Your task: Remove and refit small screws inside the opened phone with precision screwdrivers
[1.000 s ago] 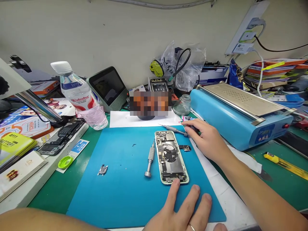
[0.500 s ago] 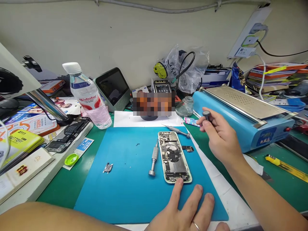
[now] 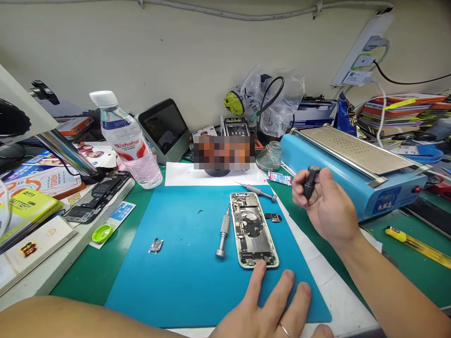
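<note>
An opened phone point(image 3: 255, 232) lies on the blue mat point(image 3: 169, 286), its battery and inner boards exposed. My left hand point(image 3: 262, 307), wearing a ring, rests with spread fingers below it; the index fingertip touches the phone's bottom edge. Raised at the right, my right hand point(image 3: 327, 202) is closed around a black screwdriver point(image 3: 310, 182) with a knurled cap; its tip cannot be made out. One silver screwdriver point(image 3: 223, 232) lies just left of the phone, another silver screwdriver point(image 3: 259, 191) beyond its top. A small module point(image 3: 274, 217) sits against the phone's right side.
A small metal part point(image 3: 155, 245) and tiny dark bits lie on the mat's left half. Behind stand a water bottle point(image 3: 128, 145), a glass jar point(image 3: 269, 156) and a blue heating machine point(image 3: 338, 164). A yellow cutter point(image 3: 405, 237) is at right, stacked boxes at left.
My right hand has turned and shifted slightly right, so the black screwdriver's cap and body now show more. My left hand keeps its place at the phone's lower edge.
</note>
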Motion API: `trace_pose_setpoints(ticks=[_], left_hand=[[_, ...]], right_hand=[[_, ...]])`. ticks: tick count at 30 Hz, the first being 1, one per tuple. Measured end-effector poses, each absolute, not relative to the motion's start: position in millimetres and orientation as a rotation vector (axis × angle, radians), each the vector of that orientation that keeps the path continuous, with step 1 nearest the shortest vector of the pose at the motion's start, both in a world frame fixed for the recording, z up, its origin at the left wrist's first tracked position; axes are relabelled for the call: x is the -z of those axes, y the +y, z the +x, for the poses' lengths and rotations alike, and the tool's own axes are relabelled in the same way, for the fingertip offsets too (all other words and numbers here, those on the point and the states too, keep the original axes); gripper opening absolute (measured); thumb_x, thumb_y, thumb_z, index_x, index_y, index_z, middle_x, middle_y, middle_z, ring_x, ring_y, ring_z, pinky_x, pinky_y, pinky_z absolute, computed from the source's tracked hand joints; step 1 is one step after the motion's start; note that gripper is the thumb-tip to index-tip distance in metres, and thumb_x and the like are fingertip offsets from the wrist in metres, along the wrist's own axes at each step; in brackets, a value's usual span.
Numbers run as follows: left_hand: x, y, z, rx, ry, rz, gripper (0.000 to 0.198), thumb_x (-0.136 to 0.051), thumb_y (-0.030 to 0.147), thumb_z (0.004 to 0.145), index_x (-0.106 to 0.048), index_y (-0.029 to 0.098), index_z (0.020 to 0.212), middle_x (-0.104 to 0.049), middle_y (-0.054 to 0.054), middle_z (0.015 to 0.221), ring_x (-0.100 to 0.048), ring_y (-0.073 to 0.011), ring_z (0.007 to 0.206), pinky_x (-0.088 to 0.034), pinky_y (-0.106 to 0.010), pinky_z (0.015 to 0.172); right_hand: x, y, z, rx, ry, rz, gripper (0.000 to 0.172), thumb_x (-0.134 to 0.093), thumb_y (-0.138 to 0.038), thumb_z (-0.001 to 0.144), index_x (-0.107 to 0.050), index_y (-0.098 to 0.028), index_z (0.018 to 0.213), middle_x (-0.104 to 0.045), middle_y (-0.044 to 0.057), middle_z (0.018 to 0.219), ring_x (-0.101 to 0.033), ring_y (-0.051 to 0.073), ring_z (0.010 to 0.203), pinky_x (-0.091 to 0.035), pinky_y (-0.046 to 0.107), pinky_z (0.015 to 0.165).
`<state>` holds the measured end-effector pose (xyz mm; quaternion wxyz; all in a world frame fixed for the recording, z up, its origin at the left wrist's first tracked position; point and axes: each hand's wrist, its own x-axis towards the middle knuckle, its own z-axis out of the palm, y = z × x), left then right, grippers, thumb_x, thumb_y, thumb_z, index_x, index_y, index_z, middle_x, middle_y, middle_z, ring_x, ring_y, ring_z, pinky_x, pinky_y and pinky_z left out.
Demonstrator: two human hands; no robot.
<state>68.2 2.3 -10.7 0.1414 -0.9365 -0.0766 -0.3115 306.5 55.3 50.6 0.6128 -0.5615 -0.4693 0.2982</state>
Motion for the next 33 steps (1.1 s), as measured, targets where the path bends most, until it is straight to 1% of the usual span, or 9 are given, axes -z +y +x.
trace_pose_setpoints(ticks=[2, 5, 9, 11, 16, 20, 26, 29, 33], left_hand=[[11.2, 1.7, 67.2, 0.868, -0.198, -2.706, 0.035, -0.043, 0.039, 0.120, -0.074, 0.048, 0.134, -0.076, 0.012, 0.135, -0.065, -0.0187, 0.131, -0.044, -0.047, 0.109], [13.1, 0.1, 67.4, 0.875, -0.209, -2.712, 0.033, -0.044, 0.042, 0.120, -0.073, 0.045, 0.137, -0.075, 0.010, 0.137, -0.064, -0.0189, 0.132, -0.046, -0.046, 0.110], [14.7, -1.3, 69.8, 0.965, -0.257, -2.709, 0.029, -0.049, 0.048, 0.118, -0.076, 0.047, 0.127, -0.077, 0.013, 0.131, -0.064, -0.0185, 0.130, -0.048, -0.045, 0.109], [14.8, -1.2, 70.4, 0.994, -0.257, -2.711, 0.028, -0.051, 0.049, 0.117, -0.078, 0.047, 0.125, -0.078, 0.013, 0.129, -0.065, -0.0192, 0.129, -0.049, -0.045, 0.108], [15.1, 0.5, 68.8, 0.970, -0.243, -2.712, 0.025, -0.055, 0.048, 0.115, -0.076, 0.045, 0.129, -0.076, 0.010, 0.134, -0.064, -0.0207, 0.132, -0.049, -0.045, 0.108], [17.0, -0.3, 69.0, 0.964, -0.224, -2.723, 0.026, -0.053, 0.045, 0.117, -0.076, 0.045, 0.128, -0.077, 0.009, 0.133, -0.064, -0.0203, 0.131, -0.048, -0.046, 0.109], [21.3, -4.4, 70.6, 0.940, -0.245, -2.738, 0.025, -0.059, 0.040, 0.115, -0.073, 0.041, 0.135, -0.075, 0.005, 0.138, -0.064, -0.0223, 0.134, -0.049, -0.047, 0.110], [20.9, -4.7, 70.5, 0.931, -0.245, -2.730, 0.025, -0.055, 0.041, 0.116, -0.074, 0.043, 0.132, -0.075, 0.007, 0.137, -0.064, -0.0214, 0.133, -0.047, -0.047, 0.110], [18.0, -4.0, 71.5, 0.987, -0.261, -2.744, 0.026, -0.053, 0.047, 0.117, -0.077, 0.045, 0.123, -0.078, 0.010, 0.130, -0.065, -0.0209, 0.129, -0.045, -0.048, 0.109]], right_hand=[[-49.2, 57.6, 307.3, -0.672, -1.068, -1.284, 0.042, -0.058, -0.065, 0.104, -0.065, -0.024, 0.094, -0.062, 0.002, 0.085, -0.058, 0.017, 0.070, -0.050, 0.031, 0.062], [-46.4, 59.9, 307.3, -0.694, -1.070, -1.268, 0.032, -0.069, -0.053, 0.102, -0.066, -0.022, 0.103, -0.064, 0.001, 0.091, -0.062, 0.016, 0.081, -0.056, 0.032, 0.074], [-48.4, 58.2, 305.8, -0.742, -1.063, -1.238, 0.030, -0.066, -0.052, 0.105, -0.064, -0.022, 0.105, -0.057, -0.004, 0.081, -0.055, 0.013, 0.068, -0.051, 0.028, 0.065], [-52.6, 56.2, 305.0, -0.750, -1.060, -1.231, 0.033, -0.064, -0.054, 0.104, -0.061, -0.022, 0.098, -0.052, -0.004, 0.077, -0.048, 0.012, 0.063, -0.046, 0.027, 0.059], [-59.9, 53.6, 302.9, -0.739, -1.078, -1.238, 0.061, -0.049, -0.078, 0.099, -0.052, -0.026, 0.067, -0.040, -0.001, 0.065, -0.034, 0.015, 0.054, -0.030, 0.033, 0.049], [-58.9, 54.1, 301.1, -0.659, -1.077, -1.262, 0.075, -0.046, -0.086, 0.098, -0.044, -0.026, 0.053, -0.029, -0.002, 0.053, -0.023, 0.015, 0.049, -0.017, 0.035, 0.046], [-61.4, 54.0, 299.5, -0.569, -1.105, -1.308, 0.082, -0.034, -0.095, 0.095, -0.040, -0.027, 0.049, -0.026, -0.003, 0.050, -0.023, 0.015, 0.046, -0.020, 0.035, 0.044], [-60.2, 53.6, 299.9, -0.525, -1.124, -1.372, 0.080, -0.034, -0.095, 0.094, -0.041, -0.027, 0.052, -0.030, -0.002, 0.051, -0.024, 0.015, 0.047, -0.021, 0.035, 0.044], [-54.2, 50.8, 295.3, -0.352, -1.112, -1.485, 0.074, -0.066, -0.086, 0.088, -0.034, -0.027, 0.057, -0.031, -0.004, 0.057, -0.026, 0.015, 0.055, -0.024, 0.034, 0.050]])
